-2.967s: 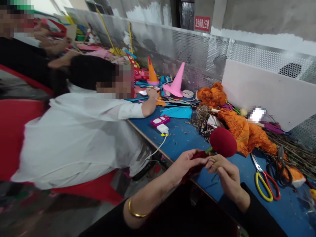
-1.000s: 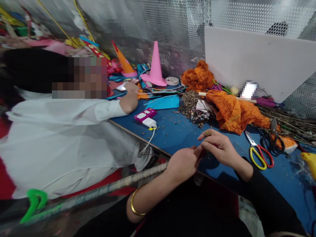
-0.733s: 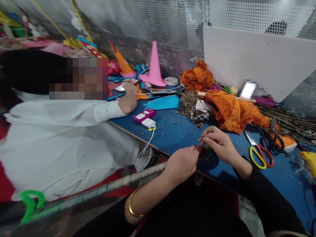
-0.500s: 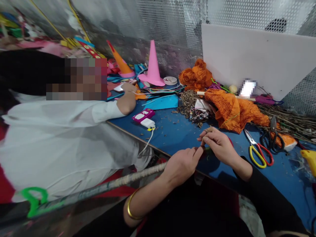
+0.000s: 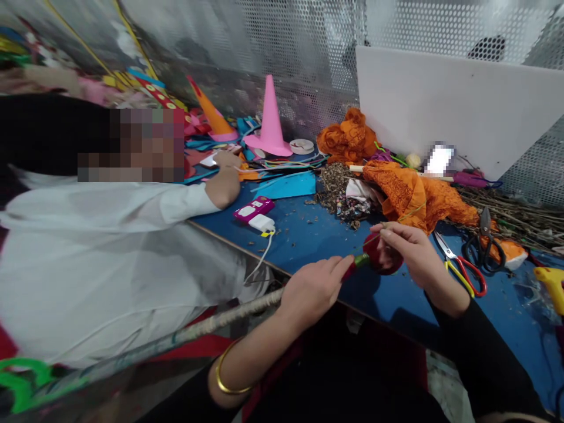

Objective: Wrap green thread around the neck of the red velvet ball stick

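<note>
My left hand (image 5: 315, 288) is closed round a long stick (image 5: 238, 311) wrapped in pale strips, which slants down to the left. Beyond my left fingers, the stick's upper end shows dark red and shiny green, with a dark red rounded piece (image 5: 381, 258) at its tip. Pinched in the fingers of my right hand (image 5: 409, 249) is a thin thread (image 5: 414, 211), which runs up across the orange cloth (image 5: 408, 194). My right hand partly hides the red piece. Close by on the right lie scissors with red and yellow handles (image 5: 473, 279).
Black scissors (image 5: 484, 241) and a yellow tool (image 5: 550, 282) lie on the blue table (image 5: 299, 249) at right. Dried plant bits (image 5: 332, 185), a pink cone hat (image 5: 271, 126) and a purple device (image 5: 253, 210) with a cable are farther back. A person in white (image 5: 123, 258) leans over at left.
My right hand has moved right and slightly down, away from my left, drawing the thread out. The red and green stick end now shows. My left hand has shifted slightly left with the stick.
</note>
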Tool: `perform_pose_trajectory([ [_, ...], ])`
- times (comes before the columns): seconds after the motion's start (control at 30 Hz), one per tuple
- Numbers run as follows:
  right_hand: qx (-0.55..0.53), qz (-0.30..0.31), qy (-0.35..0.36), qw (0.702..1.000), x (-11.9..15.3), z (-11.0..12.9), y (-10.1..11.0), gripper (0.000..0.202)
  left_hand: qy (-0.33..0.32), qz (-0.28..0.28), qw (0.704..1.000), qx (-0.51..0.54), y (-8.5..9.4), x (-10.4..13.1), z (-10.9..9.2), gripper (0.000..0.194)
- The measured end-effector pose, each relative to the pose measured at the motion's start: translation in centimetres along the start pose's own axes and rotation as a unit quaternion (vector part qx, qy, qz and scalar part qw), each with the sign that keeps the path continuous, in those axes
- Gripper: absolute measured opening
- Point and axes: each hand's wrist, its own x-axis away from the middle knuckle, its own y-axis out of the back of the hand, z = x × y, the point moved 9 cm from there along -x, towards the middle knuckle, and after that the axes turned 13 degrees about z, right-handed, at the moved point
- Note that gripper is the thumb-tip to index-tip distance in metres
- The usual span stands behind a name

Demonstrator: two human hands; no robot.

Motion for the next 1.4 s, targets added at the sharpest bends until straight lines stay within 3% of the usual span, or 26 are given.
perform_pose_trajectory([
  [0.13, 0.068, -0.024, 0.005, 0.997, 0.5, 1.8, 3.8, 0.033, 0.044, 0.018, 0.994, 0.101, 0.6, 0.5, 2.7, 0.042],
  [0.23, 0.119, -0.08, -0.012, 0.99, -0.1, 1.1, 7.3, 0.034, 0.054, 0.062, 0.971, 0.226, 0.3, 0.8, 3.5, 0.037],
  [0.3, 0.216, -0.139, -0.023, 0.966, -0.7, 0.5, 9.2, 0.037, 0.062, 0.099, 0.938, 0.327, -0.2, 0.8, 3.5, 0.037],
  [0.37, 0.333, -0.209, -0.016, 0.919, -0.8, 0.7, 10.1, 0.035, 0.073, 0.126, 0.893, 0.426, -0.9, 0.9, 3.4, 0.039],
  [0.43, 0.402, -0.248, 0.041, 0.881, -0.6, 1.8, 9.5, 0.037, 0.088, 0.128, 0.848, 0.506, -1.3, 0.9, 3.5, 0.043],
  [0.47, 0.399, -0.232, 0.083, 0.883, -0.5, 2.2, 8.5, 0.042, 0.096, 0.119, 0.83, 0.537, -1.4, 1.0, 3.7, 0.045],
  [0.53, 0.337, -0.114, 0.162, 0.92, -0.7, 2.7, 5.3, 0.057, 0.111, 0.099, 0.799, 0.582, -1.5, 1.0, 4.1, 0.047],
  [0.6, 0.25, 0.042, 0.193, 0.948, -0.7, 2.6, 1.6, 0.078, 0.118, 0.091, 0.774, 0.616, -1.9, 0.9, 4.3, 0.047],
  [0.67, 0.214, 0.112, 0.187, 0.952, -0.3, 2.4, -0.8, 0.095, 0.117, 0.091, 0.752, 0.642, -2.3, 0.9, 4.3, 0.046],
  [0.73, 0.221, 0.092, 0.181, 0.954, -0.1, 2.5, -1.7, 0.087, 0.117, 0.09, 0.736, 0.66, -2.7, 0.9, 4.2, 0.044],
  [0.87, 0.235, 0.04, 0.188, 0.953, 0.0, 2.5, -2.1, 0.051, 0.117, 0.098, 0.704, 0.693, -3.7, 1.3, 3.8, 0.043],
  [0.97, 0.243, 0.031, 0.182, 0.952, -0.1, 2.0, -1.9, 0.045, 0.123, 0.112, 0.684, 0.711, -4.3, 1.6, 3.4, 0.041],
  [1.03, 0.233, 0.039, 0.173, 0.956, -0.4, 1.5, -1.6, 0.049, 0.129, 0.109, 0.673, 0.72, -4.4, 1.6, 3.5, 0.04],
  [1.1, 0.208, 0.062, 0.183, 0.959, -0.6, 1.4, -1.3, 0.068, 0.129, 0.099, 0.653, 0.74, -4.3, 1.5, 3.6, 0.037],
  [1.17, 0.191, 0.098, 0.203, 0.955, -0.6, 1.7, -1.4, 0.097, 0.129, 0.091, 0.614, 0.773, -4.4, 1.4, 3.7, 0.036],
  [1.23, 0.205, 0.12, 0.211, 0.948, -0.7, 1.9, -1.7, 0.112, 0.132, 0.092, 0.569, 0.806, -4.8, 1.4, 3.6, 0.037],
  [1.4, 0.252, 0.057, 0.201, 0.945, -0.4, 2.1, -1.6, 0.083, 0.109, 0.119, 0.508, 0.846, -6.2, 1.4, 2.7, 0.039],
])
